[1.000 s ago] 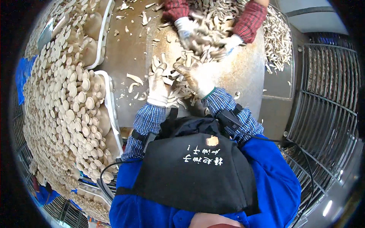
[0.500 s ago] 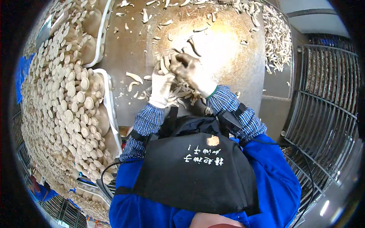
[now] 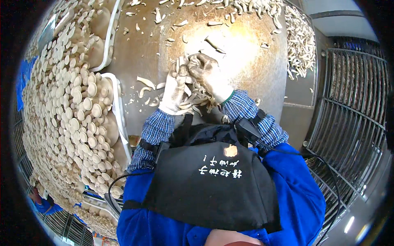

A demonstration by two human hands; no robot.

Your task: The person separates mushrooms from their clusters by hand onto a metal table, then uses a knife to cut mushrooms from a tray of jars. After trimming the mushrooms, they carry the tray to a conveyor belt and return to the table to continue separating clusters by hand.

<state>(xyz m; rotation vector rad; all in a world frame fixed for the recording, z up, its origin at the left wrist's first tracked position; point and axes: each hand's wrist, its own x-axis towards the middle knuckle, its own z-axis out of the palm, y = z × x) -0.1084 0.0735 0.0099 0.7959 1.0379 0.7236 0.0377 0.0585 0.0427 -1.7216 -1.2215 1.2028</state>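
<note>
White gloves with dark stains cover both my hands over the metal table (image 3: pixel 139 45). My left hand (image 3: pixel 174 89) is closed around a few pale mushrooms (image 3: pixel 182 70), whose ends stick up past the fingers. Close beside it, my right hand (image 3: pixel 210 74) has its fingers curled in, the tips near those mushrooms; what they hold, if anything, is hidden. A heap of slender mushrooms (image 3: pixel 193 99) lies under and between my wrists. Just beyond the right hand rests one longer mushroom with a dark edge (image 3: pixel 215 44). A few loose mushrooms (image 3: pixel 146 83) lie left of my left hand.
White-rimmed trays (image 3: pixel 118 98) crowded with round-capped mushrooms (image 3: pixel 78 115) fill the left side. More cut mushrooms (image 3: pixel 256 6) lie along the table's far edge, and a dense pile (image 3: pixel 299 45) sits at the far right. Metal racks (image 3: pixel 353 98) stand on the right.
My left hand has turned, showing more of the mushrooms in it. My right fingers have drawn slightly apart from the left hand. The long mushroom beyond them has shifted and lies at a flatter angle.
</note>
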